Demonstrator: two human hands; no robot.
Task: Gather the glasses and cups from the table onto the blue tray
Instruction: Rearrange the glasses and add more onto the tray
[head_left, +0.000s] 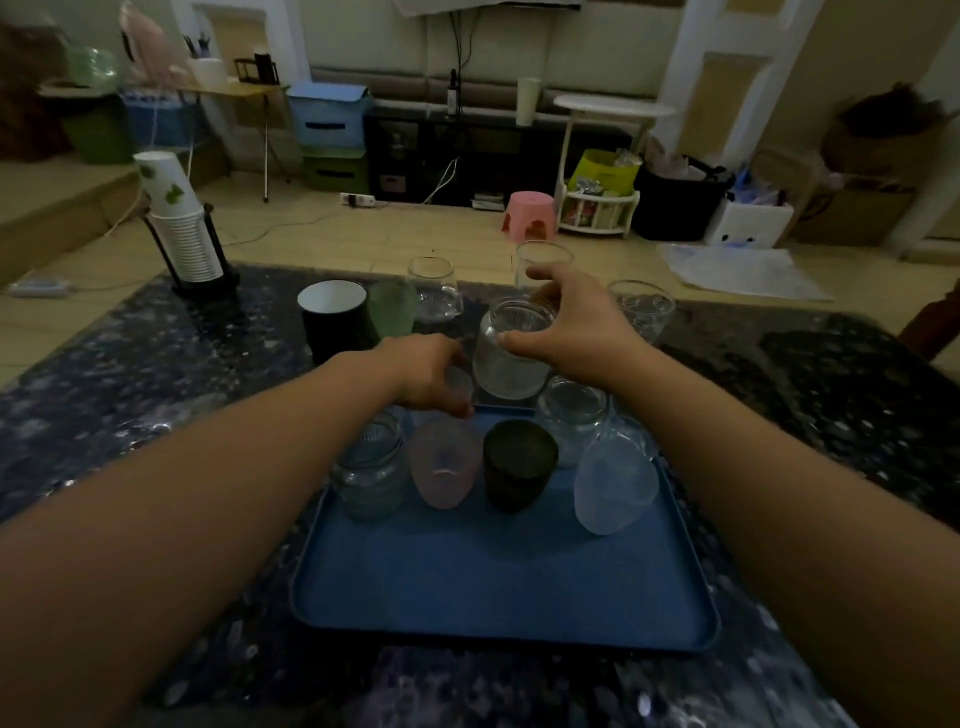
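The blue tray (498, 582) lies on the dark table in front of me. At its far end stand several vessels: a clear jar (371, 475), a pink frosted cup (444, 465), a dark cup (519, 467), a frosted glass (615, 480) and another clear jar (571, 415). My right hand (571, 325) grips the rim of a ribbed clear jar (511, 358) at the tray's far edge. My left hand (431, 374) curls round a small frosted cup (460, 382) beside it. Behind on the table stand a black cup (335, 322), a green frosted cup (393, 309) and three clear glasses (436, 291), (543, 260), (644, 309).
A stack of paper cups in a black holder (182, 228) stands at the table's far left corner. Beyond the table are a wooden floor, a pink stool (530, 215), storage boxes and a white side table (613, 111).
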